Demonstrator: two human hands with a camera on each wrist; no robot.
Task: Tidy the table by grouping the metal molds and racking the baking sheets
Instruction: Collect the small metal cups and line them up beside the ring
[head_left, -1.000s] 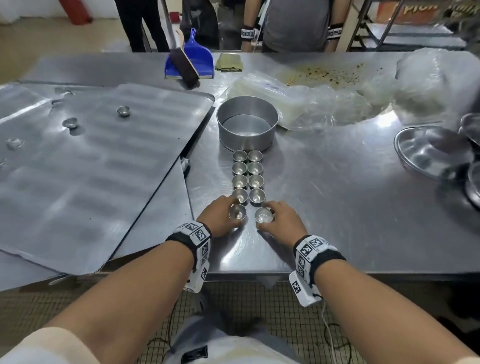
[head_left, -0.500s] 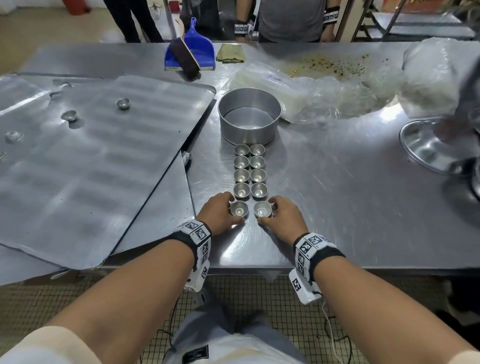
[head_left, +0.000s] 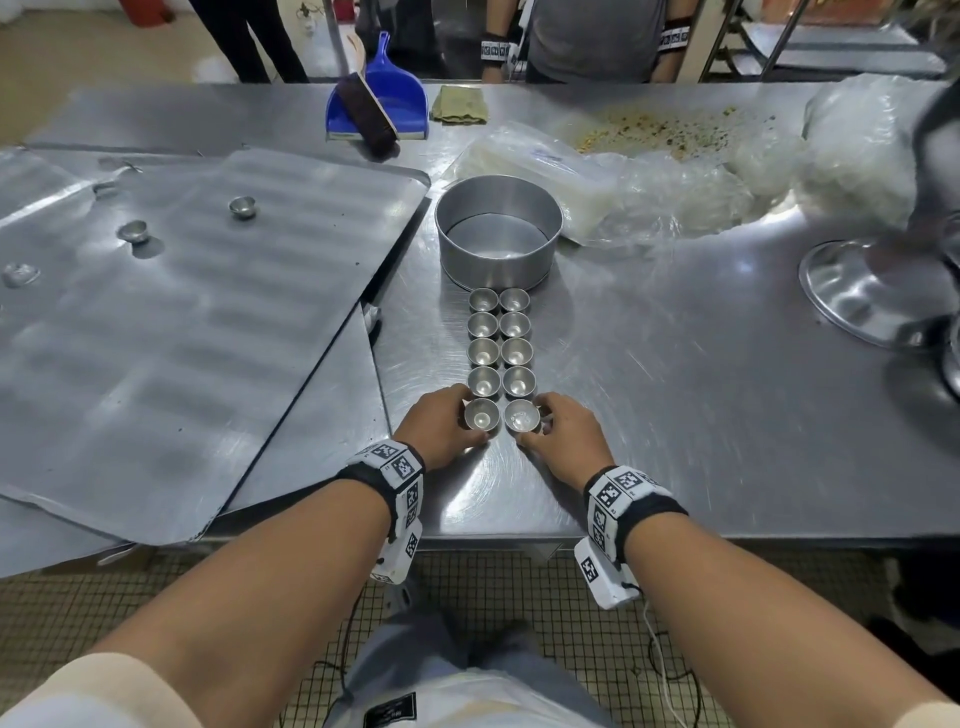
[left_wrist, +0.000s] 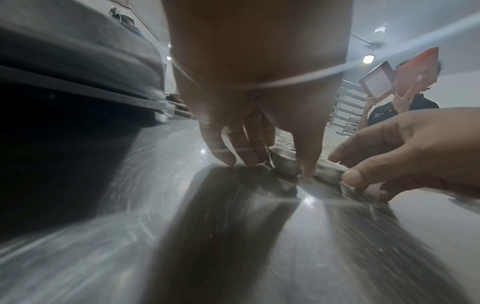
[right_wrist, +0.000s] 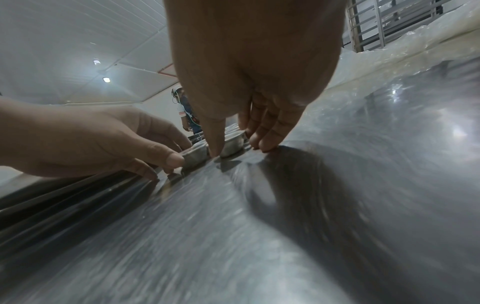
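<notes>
Small metal molds stand in two straight rows in front of a round cake pan. My left hand pinches the nearest mold of the left row, which also shows in the left wrist view. My right hand pinches the nearest mold of the right row, also visible in the right wrist view. Both molds sit on the table, touching each other and the rows. Large baking sheets lie overlapped on the left, with three loose molds on them.
A blue dustpan with a brush and a folded cloth lie at the far edge. Crumpled plastic bags and crumbs fill the far right. A metal plate sits at the right edge. People stand beyond the table.
Both hands have slid their molds a little forward and closer together, up against the near end of the two rows.
</notes>
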